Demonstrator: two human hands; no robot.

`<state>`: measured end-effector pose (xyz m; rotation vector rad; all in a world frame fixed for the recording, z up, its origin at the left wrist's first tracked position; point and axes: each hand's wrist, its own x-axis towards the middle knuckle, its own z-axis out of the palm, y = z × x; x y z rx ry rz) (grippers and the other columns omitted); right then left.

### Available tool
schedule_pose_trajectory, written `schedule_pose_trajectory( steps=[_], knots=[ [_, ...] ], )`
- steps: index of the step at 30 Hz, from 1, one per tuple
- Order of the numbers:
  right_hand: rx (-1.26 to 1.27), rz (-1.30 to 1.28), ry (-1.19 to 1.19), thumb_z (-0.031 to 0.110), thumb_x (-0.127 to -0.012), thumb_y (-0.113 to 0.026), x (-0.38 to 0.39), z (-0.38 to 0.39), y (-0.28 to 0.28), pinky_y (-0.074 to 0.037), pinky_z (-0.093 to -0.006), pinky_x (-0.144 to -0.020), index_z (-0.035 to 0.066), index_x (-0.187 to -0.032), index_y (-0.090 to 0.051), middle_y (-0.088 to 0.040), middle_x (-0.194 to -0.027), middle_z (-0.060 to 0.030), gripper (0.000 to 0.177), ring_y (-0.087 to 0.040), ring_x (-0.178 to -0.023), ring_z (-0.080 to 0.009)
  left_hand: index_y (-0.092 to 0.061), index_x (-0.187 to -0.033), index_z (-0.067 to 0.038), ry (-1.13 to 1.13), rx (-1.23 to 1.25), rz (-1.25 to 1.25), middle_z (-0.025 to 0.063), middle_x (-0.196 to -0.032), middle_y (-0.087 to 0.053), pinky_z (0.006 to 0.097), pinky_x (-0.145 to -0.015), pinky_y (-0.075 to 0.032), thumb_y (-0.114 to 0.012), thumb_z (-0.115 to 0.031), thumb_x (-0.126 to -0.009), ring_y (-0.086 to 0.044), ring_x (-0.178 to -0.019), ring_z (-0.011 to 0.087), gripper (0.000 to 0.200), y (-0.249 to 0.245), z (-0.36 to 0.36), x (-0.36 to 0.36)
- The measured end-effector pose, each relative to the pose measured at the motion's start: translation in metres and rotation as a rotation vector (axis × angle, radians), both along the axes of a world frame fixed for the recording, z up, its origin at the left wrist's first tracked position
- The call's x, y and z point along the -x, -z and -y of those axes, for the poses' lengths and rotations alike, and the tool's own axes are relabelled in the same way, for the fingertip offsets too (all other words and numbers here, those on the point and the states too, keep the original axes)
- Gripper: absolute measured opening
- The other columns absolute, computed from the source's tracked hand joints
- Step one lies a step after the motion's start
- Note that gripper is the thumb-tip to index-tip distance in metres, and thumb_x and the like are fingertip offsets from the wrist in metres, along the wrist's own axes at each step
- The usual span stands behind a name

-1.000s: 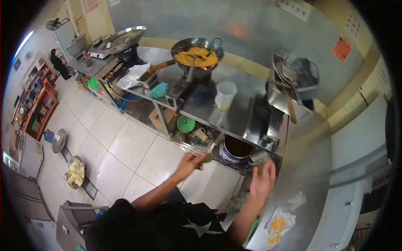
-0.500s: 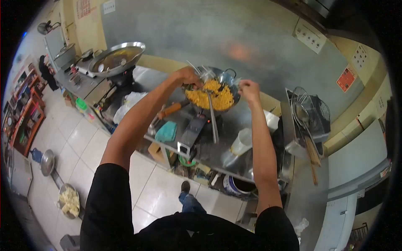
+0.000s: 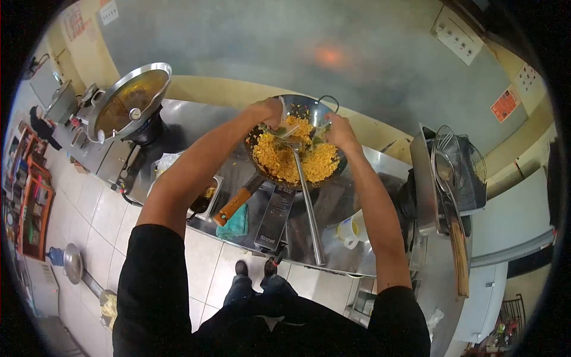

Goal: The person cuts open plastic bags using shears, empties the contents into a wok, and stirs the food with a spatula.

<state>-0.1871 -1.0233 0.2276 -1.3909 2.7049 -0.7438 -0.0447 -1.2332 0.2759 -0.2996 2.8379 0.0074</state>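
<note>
Over a dark wok (image 3: 342, 160) full of yellow fried rice (image 3: 318, 163), both my hands are held close to the food. My left hand (image 3: 270, 113) is closed at the wok's left side, with what looks like a clear plastic bag (image 3: 291, 110) at its fingers. My right hand (image 3: 339, 131) is closed at the right side; clear plastic and some dark green bits show beside its fingertips. A metal spatula (image 3: 307, 202) rests in the rice, its long handle pointing toward me. The wok's wooden handle (image 3: 235, 205) sticks out to the front left.
A large wok (image 3: 134, 101) stands on a burner at the left. A green cloth (image 3: 233, 223) lies by the stove (image 3: 270, 220). At right are a white plastic jug (image 3: 351, 231) and a rack with strainers (image 3: 446, 166). Pans stand on the floor at lower left.
My view has moved closer over the counter. My right hand has come inward and lower over the wok, nearer to my left hand. The spatula still lies in the rice.
</note>
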Motion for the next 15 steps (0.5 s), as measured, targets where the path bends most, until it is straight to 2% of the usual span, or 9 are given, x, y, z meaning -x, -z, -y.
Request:
schedule_pose_trajectory(
  steps=[3,4,6,7,8,11,13,15],
  knots=[
    [-0.205,0.114,0.109,0.011,-0.073,-0.077,-0.008,0.008,-0.012,-0.05,-0.048,-0.089,0.0,-0.099,-0.068,-0.066,-0.103,-0.0241,0.03,-0.062,-0.104,-0.0404,-0.073,-0.081,0.0,0.184,0.18,0.05,0.0153,-0.083,-0.072,0.0426,-0.069,-0.056,-0.074,-0.026,-0.072,-0.07,-0.078,0.0295,0.027,0.013,0.005,0.023],
    [-0.165,0.055,0.105,0.01,-0.071,-0.079,-0.013,0.008,-0.008,-0.051,-0.0463,-0.086,0.0,-0.099,-0.066,-0.067,-0.098,-0.0229,0.032,-0.064,-0.099,-0.039,-0.073,-0.081,-0.002,0.236,0.24,0.066,0.0162,-0.085,-0.072,0.0434,-0.071,-0.056,-0.074,-0.025,-0.07,-0.07,-0.08,0.0315,0.026,0.015,0.007,0.028],
    [-0.086,-0.076,0.096,0.009,-0.068,-0.081,-0.018,0.007,0.001,-0.053,-0.0431,-0.079,-0.001,-0.1,-0.063,-0.068,-0.088,-0.0205,0.037,-0.067,-0.09,-0.0364,-0.072,-0.081,0.0,0.111,0.115,-0.121,0.0182,-0.085,-0.071,0.0433,-0.071,-0.057,-0.077,-0.027,-0.07,-0.07,-0.083,0.0323,0.03,0.023,0.013,0.031],
    [-0.08,-0.074,0.078,0.01,-0.067,-0.082,-0.007,0.007,0.016,-0.052,-0.0434,-0.08,0.0,-0.098,-0.063,-0.068,-0.09,-0.0207,0.038,-0.067,-0.091,-0.0367,-0.072,-0.081,0.001,0.049,0.046,-0.209,0.0192,-0.085,-0.071,0.0433,-0.071,-0.057,-0.079,-0.029,-0.069,-0.07,-0.084,0.0327,0.032,0.033,0.016,0.032],
    [-0.073,-0.069,0.061,0.011,-0.066,-0.083,0.007,0.009,0.037,-0.052,-0.0437,-0.081,0.0,-0.097,-0.064,-0.068,-0.092,-0.0209,0.038,-0.066,-0.091,-0.037,-0.072,-0.081,0.002,0.062,0.006,-0.218,0.0198,-0.086,-0.071,0.0429,-0.072,-0.057,-0.081,-0.029,-0.068,-0.07,-0.085,0.0329,0.035,0.04,0.02,0.035],
    [-0.048,-0.068,0.09,0.013,-0.065,-0.085,0.007,0.005,0.051,-0.052,-0.0445,-0.082,0.0,-0.093,-0.065,-0.068,-0.091,-0.0205,0.036,-0.065,-0.093,-0.0375,-0.071,-0.081,0.005,0.073,-0.068,-0.188,0.0212,-0.087,-0.071,0.0415,-0.073,-0.058,-0.087,-0.03,-0.065,-0.07,-0.088,0.0334,0.042,0.048,0.027,0.04],
    [-0.07,-0.047,0.118,0.012,-0.065,-0.085,-0.002,0.004,0.044,-0.052,-0.0448,-0.083,0.0,-0.092,-0.066,-0.068,-0.091,-0.0205,0.035,-0.065,-0.095,-0.0378,-0.07,-0.082,0.007,0.055,-0.067,-0.104,0.0217,-0.087,-0.071,0.0405,-0.073,-0.058,-0.09,-0.03,-0.062,-0.07,-0.088,0.0338,0.046,0.021,0.015,0.028],
    [-0.133,0.007,0.127,0.011,-0.065,-0.084,-0.009,0.001,0.038,-0.051,-0.0448,-0.084,0.0,-0.092,-0.067,-0.068,-0.092,-0.0211,0.033,-0.064,-0.097,-0.0382,-0.071,-0.083,0.006,0.08,-0.038,-0.115,0.0215,-0.087,-0.071,0.0404,-0.074,-0.058,-0.091,-0.029,-0.06,-0.071,-0.088,0.0338,0.046,0.028,0.02,0.031]
  ],
)
